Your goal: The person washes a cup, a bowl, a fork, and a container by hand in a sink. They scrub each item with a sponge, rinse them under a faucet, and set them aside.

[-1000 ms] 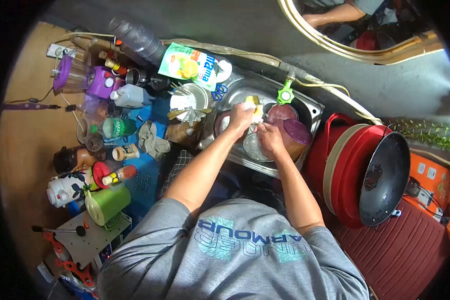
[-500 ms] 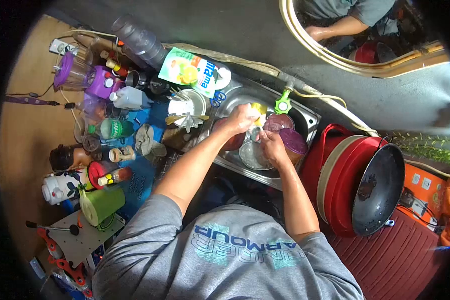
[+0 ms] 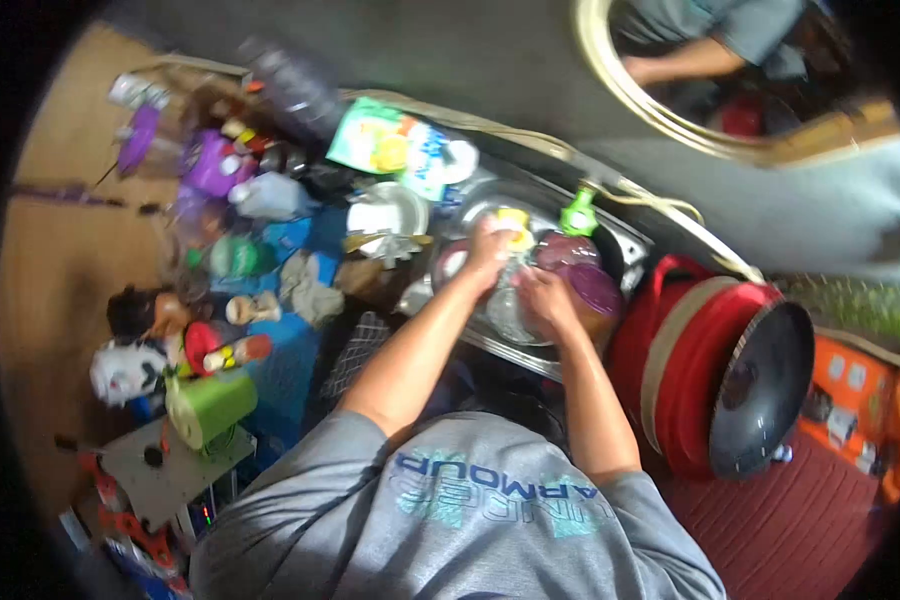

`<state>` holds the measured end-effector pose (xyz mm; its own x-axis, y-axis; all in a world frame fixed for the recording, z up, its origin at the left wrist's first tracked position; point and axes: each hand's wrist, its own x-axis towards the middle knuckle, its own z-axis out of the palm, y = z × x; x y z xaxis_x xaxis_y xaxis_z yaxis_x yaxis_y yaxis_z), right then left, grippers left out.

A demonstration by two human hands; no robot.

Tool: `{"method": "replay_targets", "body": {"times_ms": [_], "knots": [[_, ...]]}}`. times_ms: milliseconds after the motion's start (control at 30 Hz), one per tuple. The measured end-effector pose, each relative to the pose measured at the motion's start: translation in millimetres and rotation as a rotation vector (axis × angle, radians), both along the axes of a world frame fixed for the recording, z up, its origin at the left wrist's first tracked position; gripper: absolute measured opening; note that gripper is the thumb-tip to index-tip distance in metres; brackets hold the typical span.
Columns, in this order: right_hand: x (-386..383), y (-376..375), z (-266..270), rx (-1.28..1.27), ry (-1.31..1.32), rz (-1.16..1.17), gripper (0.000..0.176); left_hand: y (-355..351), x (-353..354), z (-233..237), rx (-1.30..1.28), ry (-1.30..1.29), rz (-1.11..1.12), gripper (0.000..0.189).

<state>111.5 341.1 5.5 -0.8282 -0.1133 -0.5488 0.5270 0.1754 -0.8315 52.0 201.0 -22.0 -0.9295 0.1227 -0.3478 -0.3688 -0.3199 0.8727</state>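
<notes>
The sponge (image 3: 516, 217) is yellow, the tap handle (image 3: 578, 214) bright green, the sink (image 3: 622, 236) silver, the tub lid (image 3: 595, 284) purple, the bucket (image 3: 632, 340) red with a cream band, the pan (image 3: 760, 375) dark grey, the jug (image 3: 210, 405) lime green, and the shirt (image 3: 450, 530) grey with teal lettering.

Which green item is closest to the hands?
The green tap at the sink's back edge, just beyond the left hand; the green jug and green bottle sit far left.

Motion blur is smearing the whole frame

Dim indoor light is falling from above, the steel sink (image 3: 482, 203) is catching a soft glare, the left hand (image 3: 490, 250), right hand (image 3: 548, 298) and yellow sponge (image 3: 516, 216) are blurring together, and the fisheye is bending and blackening the edges.
</notes>
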Motion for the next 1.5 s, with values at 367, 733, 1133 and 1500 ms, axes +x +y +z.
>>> {"method": "replay_targets", "body": {"times_ms": [367, 733, 1133, 1500], "knots": [[7.5, -33.1, 20.4, -0.206, -0.275, -0.039, 0.022, -10.9, 17.6, 25.0, -0.291, -0.113, 0.198, 0.020], [-1.1, -48.6, 18.1, -0.192, -0.189, -0.124, 0.026, -42.7, 8.6, -13.6, -0.586, 0.220, 0.601, 0.027], [23.0, -46.0, 5.0, -0.346, -0.177, -0.496, 0.030, -57.9, 7.4, 43.1, -0.449, 0.099, 0.471, 0.033], [-9.4, -105.8, 44.8, -0.526, -0.173, -0.464, 0.039, -69.0, 13.3, 52.5, -0.529, 0.058, 0.265, 0.046]]}}
